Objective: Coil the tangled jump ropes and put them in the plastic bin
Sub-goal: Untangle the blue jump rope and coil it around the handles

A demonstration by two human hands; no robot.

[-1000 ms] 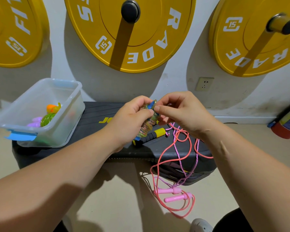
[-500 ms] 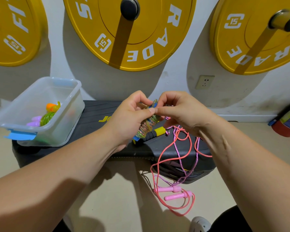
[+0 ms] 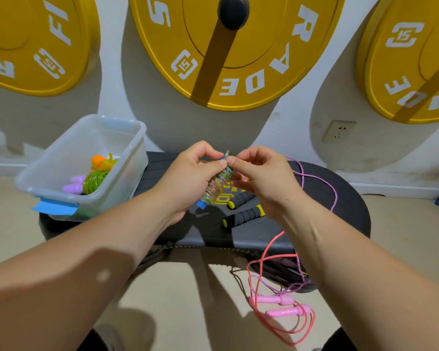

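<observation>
Three yellow weight plates [image 3: 238, 72] with white lettering stand against a pale grey-white wall [image 3: 162, 122]. The counter [image 3: 340, 219] is black with yellow lettering. A clear plastic bin [image 3: 129, 171] has light blue latches [image 3: 55, 207]. Inside it show a green coiled rope [image 3: 95, 181], an orange handle [image 3: 99, 160] and lilac handles [image 3: 74, 187]. The speckled rope [image 3: 217, 184] is translucent, flecked with many colours, with a blue tip [image 3: 201, 204]. Two foam handles [image 3: 243, 216] are black with yellow ends. A coral cord [image 3: 279, 255] carries pink handles [image 3: 281, 305]. A thin cord [image 3: 335, 198] is braided purple and white. The floor [image 3: 188, 300] is beige.
</observation>
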